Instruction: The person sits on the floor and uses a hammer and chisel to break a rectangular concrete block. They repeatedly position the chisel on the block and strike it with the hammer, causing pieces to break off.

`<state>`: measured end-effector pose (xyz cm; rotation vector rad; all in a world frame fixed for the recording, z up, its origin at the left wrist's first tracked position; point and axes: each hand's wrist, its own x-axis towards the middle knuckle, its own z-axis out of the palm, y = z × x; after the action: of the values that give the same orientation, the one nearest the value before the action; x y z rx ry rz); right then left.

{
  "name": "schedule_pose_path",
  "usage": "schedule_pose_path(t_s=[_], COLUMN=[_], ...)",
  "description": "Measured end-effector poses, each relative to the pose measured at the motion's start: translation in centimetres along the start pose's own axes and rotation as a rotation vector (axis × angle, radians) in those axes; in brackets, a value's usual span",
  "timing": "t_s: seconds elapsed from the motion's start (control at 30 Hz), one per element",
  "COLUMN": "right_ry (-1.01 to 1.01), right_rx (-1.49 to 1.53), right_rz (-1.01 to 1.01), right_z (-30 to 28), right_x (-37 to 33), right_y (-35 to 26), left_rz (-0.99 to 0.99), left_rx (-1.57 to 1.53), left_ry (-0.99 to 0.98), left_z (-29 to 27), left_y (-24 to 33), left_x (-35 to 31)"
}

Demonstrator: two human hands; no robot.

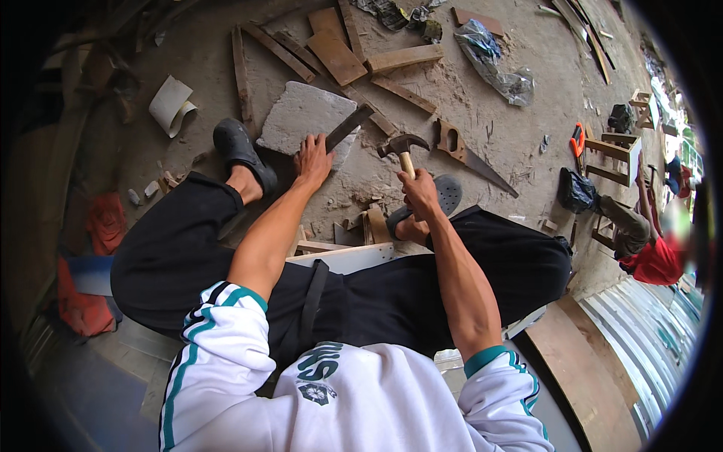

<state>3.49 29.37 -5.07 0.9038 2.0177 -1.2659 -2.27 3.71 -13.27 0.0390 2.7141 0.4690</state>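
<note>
My left hand point(312, 160) is closed on the near end of a dark, flat strip point(351, 126), which slants over the right part of a pale, rough stone block point(301, 111). What the strip is made of I cannot tell for sure; it looks like wood. In my right hand point(420, 190) is a claw hammer point(407, 148), gripped by its light wooden handle with the dark head pointing away from me. The hammer is held apart from the strip, to its right. To the right of the hammer, a handsaw point(476, 160) with a wooden grip lies on the ground.
Wooden boards point(337, 56) and offcuts lie scattered beyond the block. A crumpled plastic bag point(493, 64) is at the far right of them. Curled pale sheet point(172, 105) lies at left. On the right stand a small wooden frame point(614, 158), orange-handled tool point(578, 141) and a person in red point(651, 260).
</note>
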Motion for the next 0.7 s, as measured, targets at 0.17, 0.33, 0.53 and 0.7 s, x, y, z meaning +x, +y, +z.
schedule_pose_path(t_s=[0.17, 0.33, 0.53, 0.7], right_ry=[-0.015, -0.003, -0.005, -0.049], right_rx=[0.061, -0.037, -0.063, -0.064], right_rz=[0.033, 0.01, -0.019, -0.016], right_z=[0.7, 1.3, 2.1, 2.1], right_x=[0.6, -1.0, -2.8, -1.5], right_y=[0.5, 0.2, 2.3, 5.8], left_rz=[0.044, 0.031, -0.019, -0.065], left_rx=[-0.015, -0.007, 0.111, -0.026], left_ry=[0.056, -0.025, -0.081, -0.081], left_z=[-0.1, -0.4, 0.1, -0.3], left_y=[-0.3, -1.3, -2.1, -4.4], left_x=[-0.6, -0.7, -2.5, -4.0])
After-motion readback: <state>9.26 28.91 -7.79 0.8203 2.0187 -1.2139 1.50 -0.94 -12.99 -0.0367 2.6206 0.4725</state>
